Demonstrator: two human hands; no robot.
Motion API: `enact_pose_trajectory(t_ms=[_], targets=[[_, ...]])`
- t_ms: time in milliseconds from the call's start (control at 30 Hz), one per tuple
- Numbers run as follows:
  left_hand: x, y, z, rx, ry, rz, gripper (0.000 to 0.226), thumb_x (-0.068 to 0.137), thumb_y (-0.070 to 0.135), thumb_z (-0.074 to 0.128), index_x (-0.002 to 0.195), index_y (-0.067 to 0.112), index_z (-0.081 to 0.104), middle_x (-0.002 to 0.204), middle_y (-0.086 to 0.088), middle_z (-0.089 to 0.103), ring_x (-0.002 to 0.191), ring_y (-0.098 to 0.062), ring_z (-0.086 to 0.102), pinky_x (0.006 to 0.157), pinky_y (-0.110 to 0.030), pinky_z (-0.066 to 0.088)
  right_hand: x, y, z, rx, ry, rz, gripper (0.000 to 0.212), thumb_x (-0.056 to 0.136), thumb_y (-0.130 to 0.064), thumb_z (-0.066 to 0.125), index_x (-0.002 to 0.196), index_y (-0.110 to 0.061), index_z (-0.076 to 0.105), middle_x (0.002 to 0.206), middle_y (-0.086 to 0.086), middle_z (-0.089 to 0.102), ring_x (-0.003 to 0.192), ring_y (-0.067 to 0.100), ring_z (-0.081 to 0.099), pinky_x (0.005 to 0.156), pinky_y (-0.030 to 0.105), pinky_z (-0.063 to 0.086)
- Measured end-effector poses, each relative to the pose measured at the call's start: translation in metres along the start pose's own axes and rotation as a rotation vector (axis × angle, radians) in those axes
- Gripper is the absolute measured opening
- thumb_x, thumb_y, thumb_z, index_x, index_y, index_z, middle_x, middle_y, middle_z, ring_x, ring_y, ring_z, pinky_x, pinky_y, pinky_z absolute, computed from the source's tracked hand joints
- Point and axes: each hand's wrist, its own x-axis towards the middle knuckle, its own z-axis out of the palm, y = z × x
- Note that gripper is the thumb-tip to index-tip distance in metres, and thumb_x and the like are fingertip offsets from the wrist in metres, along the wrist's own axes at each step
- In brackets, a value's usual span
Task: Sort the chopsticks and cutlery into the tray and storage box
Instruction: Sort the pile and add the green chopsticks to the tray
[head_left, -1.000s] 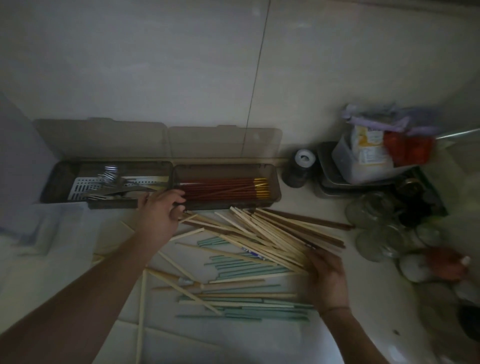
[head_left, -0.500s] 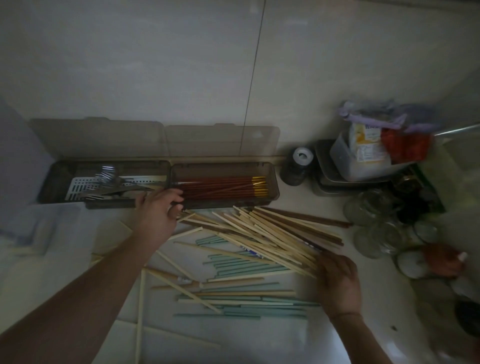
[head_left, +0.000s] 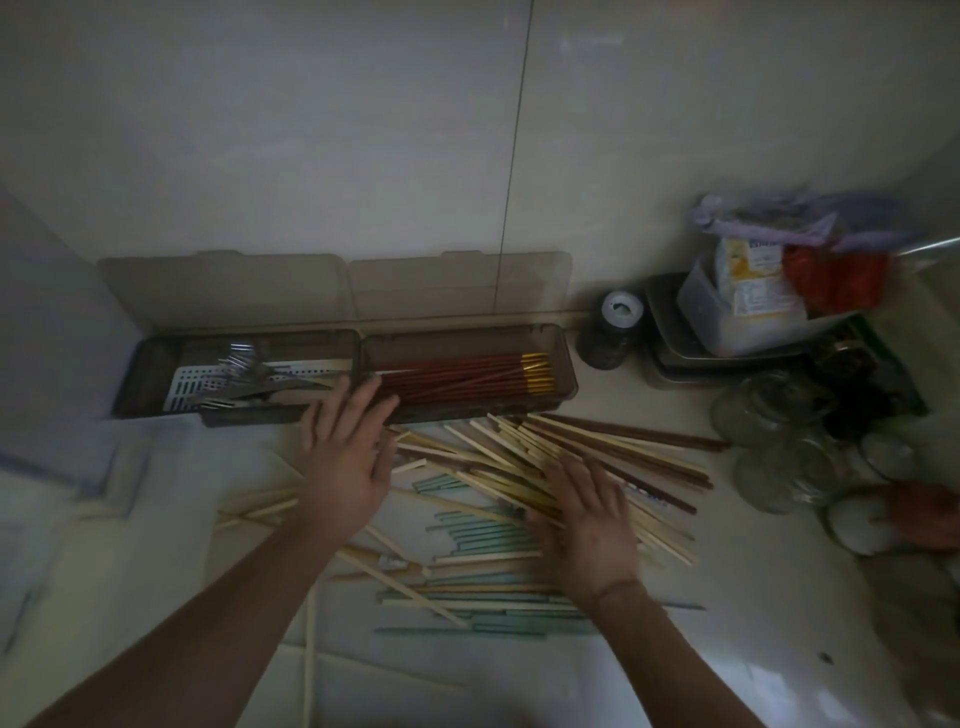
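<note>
A loose heap of pale wooden chopsticks, dark brown chopsticks and teal chopsticks covers the counter. Behind it stand two brown boxes with lids up: the left tray holds metal cutlery, the right storage box holds red chopsticks with gold ends. My left hand lies flat with fingers spread, its tips at the boxes' front rim. My right hand rests flat, fingers straight, on the pale chopsticks.
At the right crowd a dark jar with a white lid, stacked metal trays carrying a plastic tub of packets, and several glass jars. A tiled wall rises close behind the boxes.
My left hand has uncurled and spread flat, reaching a little right toward the red chopsticks' box. My right hand has slid left and up onto the pale chopsticks.
</note>
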Motion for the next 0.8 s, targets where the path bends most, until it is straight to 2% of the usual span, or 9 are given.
enact_pose_trajectory(t_ms=[67,100,133,267,367,467,567,700,800], targets=[[-0.012,0.006,0.001,-0.018,-0.066,0.076,0.044,0.091,0.03,0.047,0.133,0.018,0.056,0.15,-0.001,0.041,0.144,-0.026,0.025,0.113,-0.047,0.016,0.008,-0.012,0.009,-0.023,-0.138,0.026,0.073,0.088,-0.069,0.013,0.149,-0.03,0.019,0.158,-0.006,0.013,0.147,0.023,0.0,0.117,0.044,0.001],[-0.016,0.008,0.001,-0.018,-0.115,0.109,0.045,0.092,0.031,0.047,0.134,0.019,0.054,0.15,0.0,0.04,0.144,-0.024,0.025,0.114,-0.048,0.017,0.008,-0.014,0.014,-0.047,-0.17,0.018,0.074,0.087,-0.07,0.011,0.15,-0.031,0.015,0.159,-0.008,0.006,0.146,0.021,-0.006,0.118,0.045,-0.003],[-0.021,0.009,0.002,-0.016,-0.164,0.14,0.044,0.093,0.032,0.047,0.136,0.021,0.053,0.15,0.002,0.041,0.144,-0.023,0.025,0.115,-0.047,0.017,0.006,-0.015,0.017,-0.058,-0.177,-0.002,0.071,0.088,-0.069,0.014,0.149,-0.032,0.017,0.159,-0.008,0.006,0.147,0.022,-0.005,0.118,0.047,-0.001],[-0.032,0.021,-0.001,-0.026,-0.297,0.165,0.044,0.093,0.038,0.047,0.136,0.026,0.051,0.146,0.006,0.044,0.138,-0.022,0.035,0.114,-0.044,0.022,-0.019,-0.012,0.022,-0.074,-0.163,-0.15,0.056,0.091,-0.06,0.034,0.134,-0.027,0.044,0.151,-0.002,0.036,0.141,0.029,0.028,0.109,0.053,0.02],[-0.045,0.04,0.004,0.005,-0.398,0.161,0.054,0.092,0.054,0.045,0.14,0.031,0.046,0.151,0.009,0.038,0.142,-0.019,0.03,0.114,-0.044,0.018,-0.039,-0.01,0.027,-0.122,-0.212,-0.215,0.053,0.091,-0.056,0.039,0.136,-0.028,0.045,0.151,-0.001,0.035,0.143,0.029,0.024,0.107,0.053,0.021],[-0.061,0.056,0.011,0.048,-0.477,0.183,0.062,0.09,0.065,0.04,0.145,0.036,0.038,0.156,0.009,0.029,0.145,-0.021,0.023,0.115,-0.048,0.013,-0.049,-0.01,0.03,-0.125,-0.187,-0.253,0.054,0.091,-0.053,0.039,0.138,-0.028,0.043,0.152,0.0,0.034,0.142,0.03,0.027,0.107,0.051,0.022],[-0.075,0.062,0.012,0.103,-0.494,0.204,0.061,0.091,0.065,0.038,0.144,0.035,0.04,0.157,0.006,0.027,0.145,-0.026,0.023,0.113,-0.055,0.016,-0.056,-0.008,0.029,-0.104,-0.157,-0.322,0.054,0.092,-0.052,0.039,0.139,-0.027,0.043,0.151,0.0,0.037,0.14,0.029,0.031,0.106,0.049,0.024],[-0.086,0.06,0.008,0.085,-0.448,0.218,0.05,0.09,0.057,0.047,0.134,0.033,0.051,0.147,0.003,0.042,0.14,-0.028,0.033,0.111,-0.057,0.021,-0.054,0.006,0.019,-0.058,-0.114,-0.284,0.053,0.094,-0.055,0.036,0.14,-0.03,0.042,0.152,-0.005,0.033,0.143,0.025,0.025,0.107,0.052,0.026],[-0.093,0.057,0.007,0.061,-0.41,0.225,0.049,0.082,0.053,0.056,0.125,0.03,0.054,0.139,0.001,0.048,0.136,-0.029,0.037,0.11,-0.057,0.021,-0.04,0.019,0.005,-0.019,-0.12,-0.153,0.062,0.092,-0.064,0.026,0.148,-0.037,0.022,0.157,-0.006,0.021,0.146,0.024,0.012,0.114,0.049,0.013]])
